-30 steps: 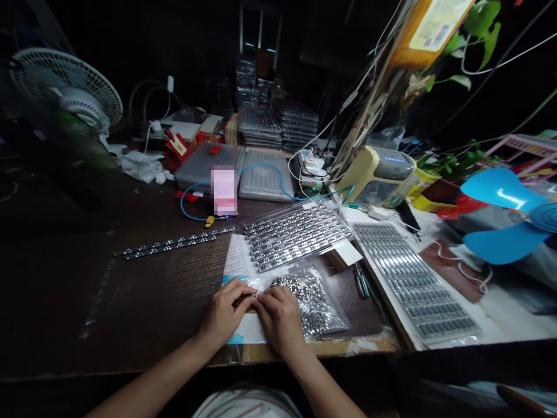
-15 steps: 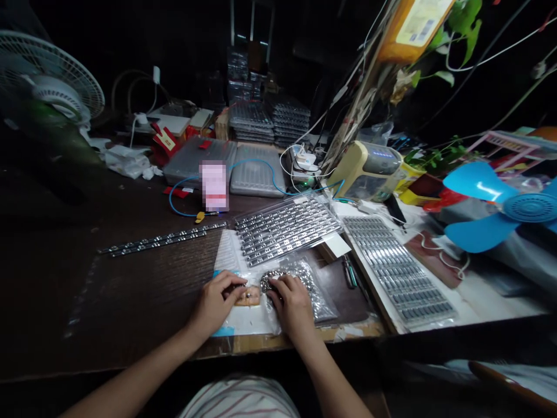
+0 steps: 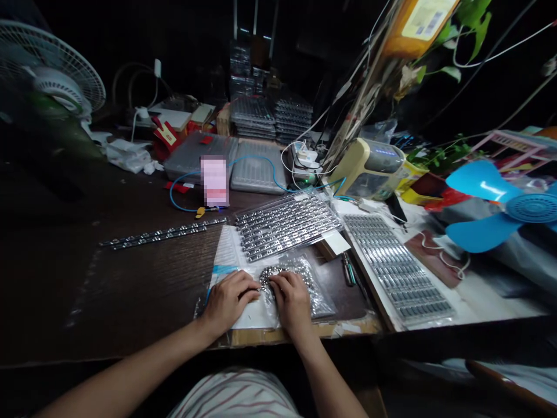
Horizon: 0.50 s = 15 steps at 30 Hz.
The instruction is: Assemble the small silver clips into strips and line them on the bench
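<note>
My left hand (image 3: 230, 301) is low over a white sheet (image 3: 250, 318), fingers curled with the tips drawn together at the edge of a pile of small metal parts (image 3: 270, 271). Whatever those fingertips hold is hidden. The tan block seen earlier is out of sight, in the area my left hand covers. At the pile's right side, my right hand (image 3: 295, 299) has its thumb and fingers bent in a pinch; anything between them is too small to make out. The parts lie in and at the mouth of a clear plastic bag (image 3: 324, 299).
Rows of shiny metal strips (image 3: 287, 226) lie beyond the hands, with two loose strips (image 3: 165, 235) to the left. A second strip panel (image 3: 395, 267) is at right. A phone (image 3: 214, 181), screwdriver (image 3: 348, 270), blue fan (image 3: 522, 206) and stacked trays (image 3: 252, 119) stand around.
My left hand has moved right, toward the metal parts, and now covers where the tan block was. My right hand stays at the pile. The view has shifted slightly.
</note>
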Tool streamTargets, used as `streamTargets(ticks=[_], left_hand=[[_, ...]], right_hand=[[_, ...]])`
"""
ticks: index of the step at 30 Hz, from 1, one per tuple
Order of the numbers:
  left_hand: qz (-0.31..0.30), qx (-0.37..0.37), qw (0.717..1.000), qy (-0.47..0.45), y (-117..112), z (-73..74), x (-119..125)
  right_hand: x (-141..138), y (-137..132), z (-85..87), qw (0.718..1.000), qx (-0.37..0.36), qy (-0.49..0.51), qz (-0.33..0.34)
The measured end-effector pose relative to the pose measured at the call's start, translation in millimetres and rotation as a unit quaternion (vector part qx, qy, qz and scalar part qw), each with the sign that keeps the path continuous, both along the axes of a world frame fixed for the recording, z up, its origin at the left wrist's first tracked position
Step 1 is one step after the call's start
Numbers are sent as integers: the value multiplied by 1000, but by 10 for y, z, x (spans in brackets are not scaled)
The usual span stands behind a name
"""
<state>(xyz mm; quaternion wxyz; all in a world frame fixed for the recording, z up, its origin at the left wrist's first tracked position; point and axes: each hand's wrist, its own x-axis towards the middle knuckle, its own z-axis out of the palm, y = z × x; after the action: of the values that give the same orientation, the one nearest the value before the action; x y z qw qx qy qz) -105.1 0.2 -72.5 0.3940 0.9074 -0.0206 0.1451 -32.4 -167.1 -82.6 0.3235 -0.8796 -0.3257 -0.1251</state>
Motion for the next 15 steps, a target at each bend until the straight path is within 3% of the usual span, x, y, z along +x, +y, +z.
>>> streamTargets(ticks=[15], left_hand=[[-7, 3, 1000, 6, -20, -5, 8]], right_hand=[[11, -9, 0, 1000, 18, 10, 12]])
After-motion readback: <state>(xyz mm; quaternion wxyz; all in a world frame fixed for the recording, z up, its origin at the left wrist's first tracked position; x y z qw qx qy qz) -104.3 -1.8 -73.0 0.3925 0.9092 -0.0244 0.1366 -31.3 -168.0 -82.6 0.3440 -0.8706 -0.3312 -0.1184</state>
